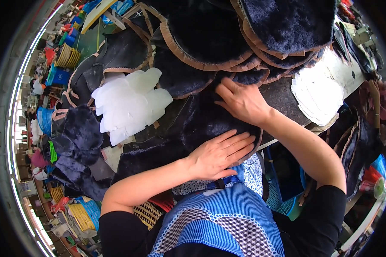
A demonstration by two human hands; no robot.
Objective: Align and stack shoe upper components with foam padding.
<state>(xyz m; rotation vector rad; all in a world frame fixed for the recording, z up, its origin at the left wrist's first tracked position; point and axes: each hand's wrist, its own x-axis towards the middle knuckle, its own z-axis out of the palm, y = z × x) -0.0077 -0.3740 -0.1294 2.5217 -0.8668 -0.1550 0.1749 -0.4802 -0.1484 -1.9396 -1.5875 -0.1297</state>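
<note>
A dark navy plush piece (208,115) with a brown-bound edge lies across the front of the table. My left hand (221,154) rests flat on its near edge, fingers stretched out and slightly apart. Farther up, my right hand (243,102) is bent over the same piece, its fingers curled onto the dark pile and the thumb extended beside them. What the right fingertips pinch is partly hidden against the dark fabric. Just beyond that hand, several rounded plush pieces (201,32) with brown binding overlap in a stack.
Translucent white shaped sheets (131,103) lie in a pile left of the plush. More white shaped sheets (317,96) sit at the right. Loose dark plush (79,132) hangs at the left edge. Below the table is a blue basket (283,203). Crates (66,55) line the far left.
</note>
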